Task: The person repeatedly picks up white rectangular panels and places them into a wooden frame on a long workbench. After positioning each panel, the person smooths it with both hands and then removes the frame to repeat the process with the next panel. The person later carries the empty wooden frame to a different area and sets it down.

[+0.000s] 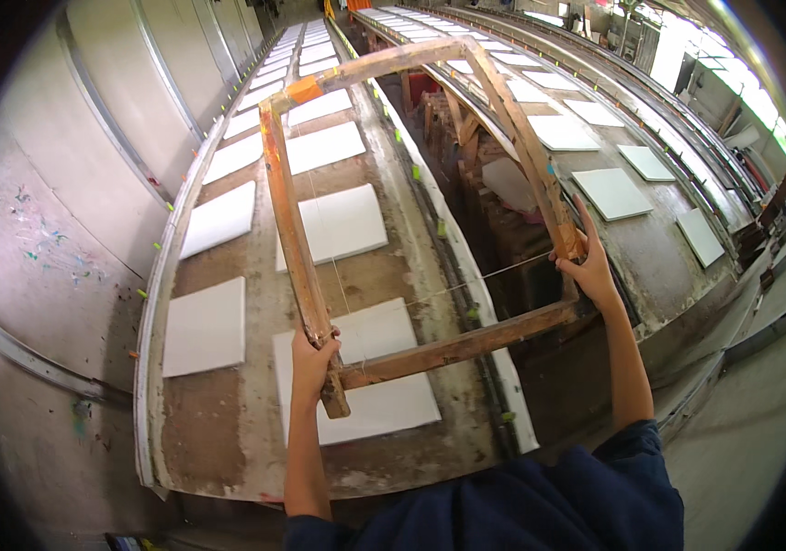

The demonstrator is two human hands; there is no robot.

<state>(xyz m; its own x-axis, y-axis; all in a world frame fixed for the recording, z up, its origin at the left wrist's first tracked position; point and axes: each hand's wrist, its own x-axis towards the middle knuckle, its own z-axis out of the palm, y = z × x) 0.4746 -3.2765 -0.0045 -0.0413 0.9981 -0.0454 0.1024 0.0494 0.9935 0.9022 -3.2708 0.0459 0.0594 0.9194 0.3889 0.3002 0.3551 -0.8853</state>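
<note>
I hold a large wooden frame (457,352) out in front of me, tilted over a long table (205,441). Its middle is open, and thin strings (503,271) run across it. My left hand (311,367) is closed round the lower end of the left bar. On the right bar, low down, my right hand (593,274) grips with the thumb in front and the index finger stretched along the wood. Below and through the frame, flat white rectangular pieces (205,326) lie in two rows on the table. Orange tape (304,89) wraps part of the far bar.
A second long table (668,285) with more white pieces (611,193) runs along the right. Between the tables is a dark gap with wooden supports (466,138). Small yellow-green clips (416,172) line the table rail. A pale panelled wall (53,202) stands at left.
</note>
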